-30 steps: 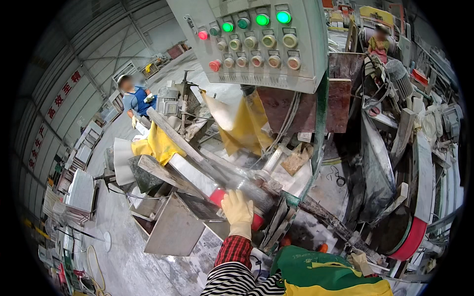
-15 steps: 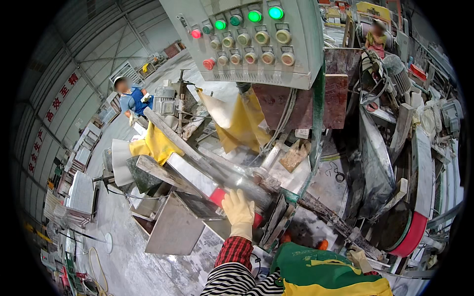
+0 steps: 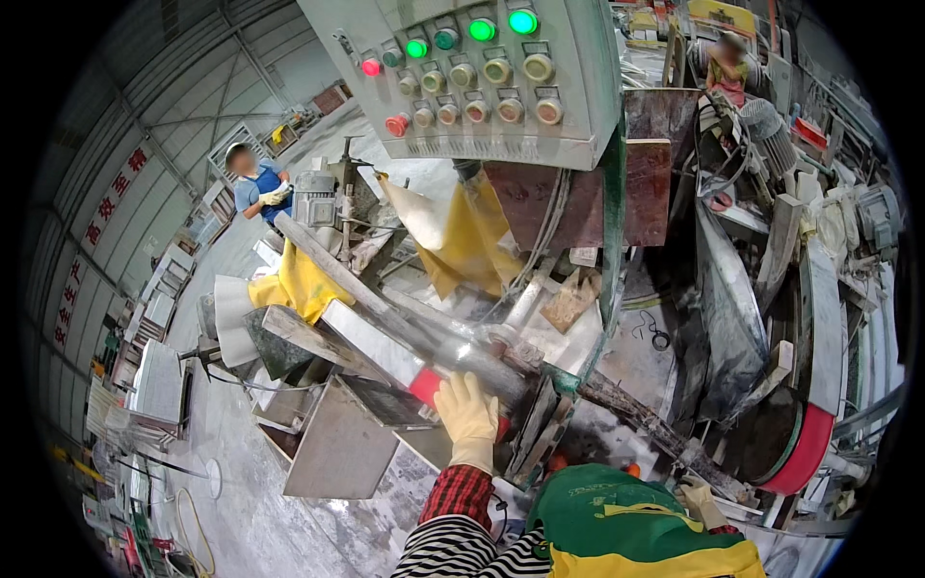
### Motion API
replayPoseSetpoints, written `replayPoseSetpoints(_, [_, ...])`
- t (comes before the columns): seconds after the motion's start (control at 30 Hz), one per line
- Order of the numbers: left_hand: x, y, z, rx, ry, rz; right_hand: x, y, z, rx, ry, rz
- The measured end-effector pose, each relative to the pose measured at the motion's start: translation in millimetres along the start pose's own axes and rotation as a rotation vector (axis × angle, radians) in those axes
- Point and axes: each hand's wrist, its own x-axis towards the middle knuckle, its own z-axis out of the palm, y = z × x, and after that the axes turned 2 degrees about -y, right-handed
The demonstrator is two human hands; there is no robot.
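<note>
My left hand (image 3: 467, 416), in a cream glove with a red plaid cuff, lies over a red handle (image 3: 424, 385) just below a dusty grey metal shaft (image 3: 385, 323) that runs diagonally across the machine. Its fingers curl over the handle. My right hand (image 3: 699, 496), also gloved, sits low on the right beside my green apron (image 3: 617, 515). It closes around the lower end of a dirty slanted rod (image 3: 636, 424).
A grey control box (image 3: 482, 82) with green, red and beige buttons hangs overhead. Stone slabs (image 3: 342, 448) lean at the lower left. Yellow sheeting (image 3: 472, 241), a red-rimmed wheel (image 3: 805, 448) and cables crowd the machine. One person in blue (image 3: 258, 188) stands far left, another (image 3: 727, 67) at top right.
The view has tipped slightly, so the control box sits a little higher in the picture. Both hands stay where they were.
</note>
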Motion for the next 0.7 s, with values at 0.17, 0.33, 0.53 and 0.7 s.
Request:
replayPoseSetpoints(0.17, [-3.3,2.5,1.1,0.004,-0.009,0.009,2.9,3.1,2.2,-0.072,0.028,-0.001])
replayPoseSetpoints(0.33, [-5.9,8.7,0.6,0.013,-0.001,0.012,13.7,13.6,-3.6,-0.037,-0.005,-0.023])
replayPoseSetpoints(0.53, [-10.1,10.8,2.5,-0.023,-0.048,-0.004,6.3,4.0,-0.3,-0.076,0.004,0.006])
replayPoseSetpoints(0.7, [-8.8,18.4,-0.2,0.001,-0.033,0.015,2.4,6.7,0.2,-0.023,0.031,-0.009])
